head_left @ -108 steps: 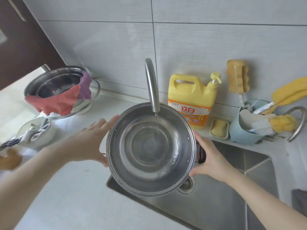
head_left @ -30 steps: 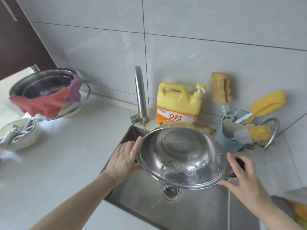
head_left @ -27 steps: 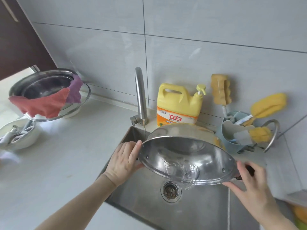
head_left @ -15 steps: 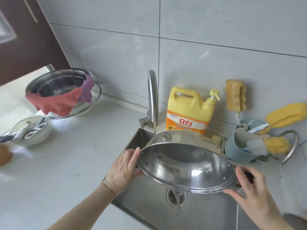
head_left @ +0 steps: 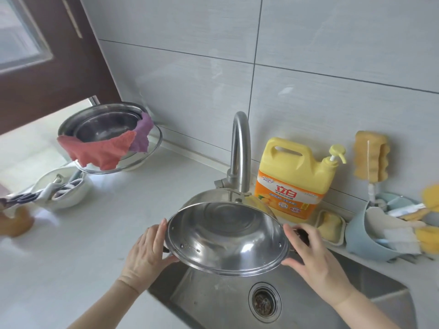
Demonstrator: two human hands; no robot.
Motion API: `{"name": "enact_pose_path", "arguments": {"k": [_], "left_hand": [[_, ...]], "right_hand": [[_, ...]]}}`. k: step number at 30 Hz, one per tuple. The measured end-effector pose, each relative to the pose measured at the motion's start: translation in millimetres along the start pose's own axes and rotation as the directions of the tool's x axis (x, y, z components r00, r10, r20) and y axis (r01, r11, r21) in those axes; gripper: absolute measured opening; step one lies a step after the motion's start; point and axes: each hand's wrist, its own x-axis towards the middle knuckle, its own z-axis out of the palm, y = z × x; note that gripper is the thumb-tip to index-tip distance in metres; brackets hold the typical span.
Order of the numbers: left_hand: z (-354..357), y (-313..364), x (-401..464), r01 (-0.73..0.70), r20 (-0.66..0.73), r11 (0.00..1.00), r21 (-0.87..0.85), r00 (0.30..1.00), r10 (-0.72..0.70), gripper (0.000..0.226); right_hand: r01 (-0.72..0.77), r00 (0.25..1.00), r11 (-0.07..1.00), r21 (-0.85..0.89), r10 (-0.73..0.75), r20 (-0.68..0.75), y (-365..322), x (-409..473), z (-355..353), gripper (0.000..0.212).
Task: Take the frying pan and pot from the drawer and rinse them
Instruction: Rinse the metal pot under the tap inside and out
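One shiny steel pot [head_left: 228,236], tilted with its mouth toward the camera, hangs over the sink [head_left: 297,305] below the tap [head_left: 240,153]. The left hand [head_left: 147,252] grips its left handle; the right hand [head_left: 316,257] curls around its black right handle. One yellow detergent jug [head_left: 294,176] stands behind.

Pot [head_left: 228,236] handles mostly hidden behind left hand [head_left: 146,251] and right hand [head_left: 313,255]; grip on them not clear. Faucet [head_left: 240,153] spout tip hidden behind pot rim. Sink [head_left: 332,312] cut off at bottom edge. Yellow sponges [head_left: 427,236] at right edge blurred, cut off. Orange-brown object [head_left: 14,224] at left edge blurred, unidentifiable. Utensils in white bowl [head_left: 61,191] indistinct.
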Motion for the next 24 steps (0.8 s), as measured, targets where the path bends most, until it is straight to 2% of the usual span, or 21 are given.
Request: {"name": "enact_pose_path", "arguments": {"k": [4, 8, 13, 14, 16, 17, 18, 20, 21, 24], "left_hand": [[-2, -12, 0, 0.032, -0.002, 0.999, 0.020, 0.999, -0.032, 0.084], [0, -15, 2, 0.050, 0.029, 0.999, 0.014, 0.998, -0.051, 0.087], [11, 6, 20, -0.028, 0.006, 1.000, 0.007, 1.000, 0.028, 0.095], [14, 11, 23, -0.056, 0.001, 0.998, 0.001, 0.998, 0.056, 0.099], [19, 22, 31, -0.092, 0.035, 0.995, -0.023, 0.995, 0.093, 0.119], [22, 27, 35, -0.104, 0.057, 0.994, -0.043, 0.993, 0.106, 0.127], [25, 33, 38, -0.125, 0.037, 0.991, -0.045, 0.991, 0.127, 0.122], [29, 45, 45, -0.163, -0.024, 0.986, -0.032, 0.986, 0.162, 0.099], [32, 50, 48, -0.175, -0.030, 0.984, -0.038, 0.984, 0.174, 0.093], [35, 60, 57, -0.220, -0.043, 0.974, -0.049, 0.975, 0.218, 0.083]], "right_hand": [[0.021, 0.999, 1.000, 0.009, -0.021, 0.027, 0, 19, 9, 0.135], [0.028, 0.999, 1.000, -0.004, -0.027, 0.030, 2, 23, 7, 0.136], [0.000, 1.000, 0.999, -0.047, 0.000, -0.005, 10, 7, -11, 0.143], [-0.036, 0.999, 0.998, -0.057, 0.036, 0.001, 11, 2, -16, 0.145], [-0.130, 0.991, 0.990, -0.054, 0.132, 0.026, 14, -11, -25, 0.143], [-0.168, 0.985, 0.985, -0.042, 0.170, 0.033, 16, -17, -29, 0.135], [-0.184, 0.983, 0.982, -0.034, 0.185, 0.002, 18, -22, -34, 0.118], [-0.195, 0.980, 0.980, -0.039, 0.193, -0.051, 22, -32, -46, 0.072], [-0.210, 0.977, 0.977, -0.029, 0.209, -0.048, 25, -37, -50, 0.065], [-0.262, 0.963, 0.965, 0.008, 0.262, -0.063, 30, -45, -57, 0.064]]}}
